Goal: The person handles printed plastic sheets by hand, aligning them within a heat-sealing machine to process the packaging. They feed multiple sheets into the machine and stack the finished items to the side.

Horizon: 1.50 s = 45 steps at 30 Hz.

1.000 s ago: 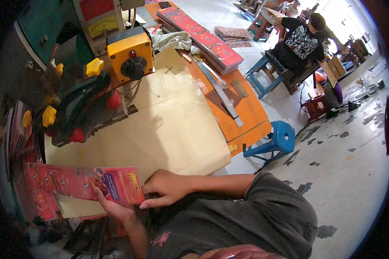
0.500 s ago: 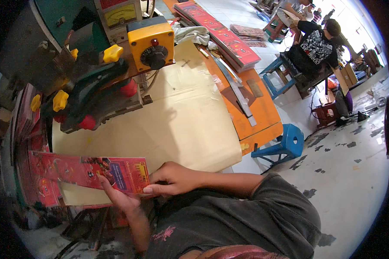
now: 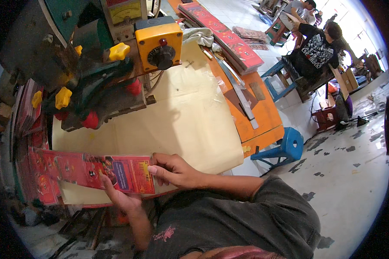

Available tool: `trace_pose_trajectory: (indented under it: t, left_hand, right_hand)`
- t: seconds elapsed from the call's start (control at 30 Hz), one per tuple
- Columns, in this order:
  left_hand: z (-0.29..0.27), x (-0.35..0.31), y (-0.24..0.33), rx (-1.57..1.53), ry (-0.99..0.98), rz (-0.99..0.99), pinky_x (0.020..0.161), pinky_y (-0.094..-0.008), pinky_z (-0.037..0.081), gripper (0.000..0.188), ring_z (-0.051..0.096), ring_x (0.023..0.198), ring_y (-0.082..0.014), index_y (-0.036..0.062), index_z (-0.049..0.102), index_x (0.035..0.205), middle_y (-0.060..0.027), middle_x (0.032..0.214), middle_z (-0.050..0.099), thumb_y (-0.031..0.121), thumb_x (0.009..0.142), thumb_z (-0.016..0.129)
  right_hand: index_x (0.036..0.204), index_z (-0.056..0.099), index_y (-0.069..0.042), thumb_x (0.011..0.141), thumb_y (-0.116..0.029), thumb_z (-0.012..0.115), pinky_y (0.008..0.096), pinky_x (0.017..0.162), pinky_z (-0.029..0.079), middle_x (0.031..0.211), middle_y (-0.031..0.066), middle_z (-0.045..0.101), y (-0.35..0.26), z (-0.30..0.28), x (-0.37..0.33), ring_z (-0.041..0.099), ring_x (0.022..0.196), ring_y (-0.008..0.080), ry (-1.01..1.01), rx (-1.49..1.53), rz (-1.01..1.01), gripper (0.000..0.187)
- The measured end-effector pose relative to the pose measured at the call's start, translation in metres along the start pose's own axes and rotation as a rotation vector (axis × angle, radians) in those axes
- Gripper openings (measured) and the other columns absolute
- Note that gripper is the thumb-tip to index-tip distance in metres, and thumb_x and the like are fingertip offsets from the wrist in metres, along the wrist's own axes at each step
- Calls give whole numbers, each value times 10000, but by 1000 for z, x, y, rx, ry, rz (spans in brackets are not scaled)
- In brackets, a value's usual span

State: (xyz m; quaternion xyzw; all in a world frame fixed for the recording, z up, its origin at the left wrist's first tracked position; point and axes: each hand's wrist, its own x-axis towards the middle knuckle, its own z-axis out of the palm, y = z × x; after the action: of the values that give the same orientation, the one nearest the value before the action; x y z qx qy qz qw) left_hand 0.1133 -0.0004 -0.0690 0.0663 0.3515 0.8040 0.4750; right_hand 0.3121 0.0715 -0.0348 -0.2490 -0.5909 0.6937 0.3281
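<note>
A long, flat red printed strip [image 3: 127, 176], with purple and yellow patches at its right end, lies across my hands at the near left. My left hand [image 3: 122, 199] grips it along its near edge, thumb on top and fingers hidden underneath. At the strip's right end, my right hand [image 3: 175, 171] pinches the corner between thumb and curled fingers. The strip's far left part is smeared by motion and overlaps other red printed sheets [image 3: 45, 187]. Below and beyond it spreads a pale yellow sheet [image 3: 190, 125] covering the worktop.
A machine with a yellow control box [image 3: 160, 45], black dial and yellow star knobs [image 3: 63, 98] stands at the far left. A metal ruler [image 3: 243, 103] and a stack of red printed strips [image 3: 222, 32] lie on the orange table [image 3: 263, 114]. Beside it is a blue stool [image 3: 289, 144]; people sit beyond.
The strip's right end has shifted slightly right. My right hand has moved up a little along that end, its thumb now higher on the edge. My left hand stays nearly in place.
</note>
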Motion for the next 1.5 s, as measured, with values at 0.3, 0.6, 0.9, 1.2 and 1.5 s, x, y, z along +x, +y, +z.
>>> trace_pose_trajectory:
  t: [0.3,0.6,0.9,1.2,1.5]
  left_hand:
    - [2,-4,0,39,85,42,1024,-439,525,468,644,1170,-212,60,537,1384,-80,1298,643,395,1066,611]
    - [-10,0,3,22,-9,-23,1045,-447,523,487,650,1190,-237,66,553,1405,-90,1328,652,412,1066,599]
    - [-15,-2,7,-95,-50,-89,1093,-456,482,566,621,1255,-240,89,529,1476,-74,1397,642,470,1062,592]
    - [-10,-2,7,-51,9,-3,1086,-447,482,559,624,1254,-235,112,525,1488,-60,1403,636,465,1060,600]
    - [1,-3,8,-11,41,-10,1038,-424,520,561,649,1212,-220,95,528,1469,-60,1367,651,447,1046,637]
  right_hand:
    - [955,579,-4,1089,-277,583,366,605,495,697,116,571,-7,1,-2,603,619,195,50,-171,11,304]
    - [917,642,-6,1045,-240,654,371,562,455,687,130,604,9,2,-2,603,588,212,-20,-323,-230,267]
    - [961,687,-58,1017,-336,695,412,637,526,745,135,691,3,-1,-3,700,681,318,-383,-558,-252,284]
    - [1038,660,-87,1064,-272,611,400,694,549,801,61,748,3,-1,0,730,743,284,-483,-479,-229,193]
    - [986,661,-116,1044,-399,612,465,671,518,795,60,717,14,9,0,699,753,338,-408,-679,-280,294]
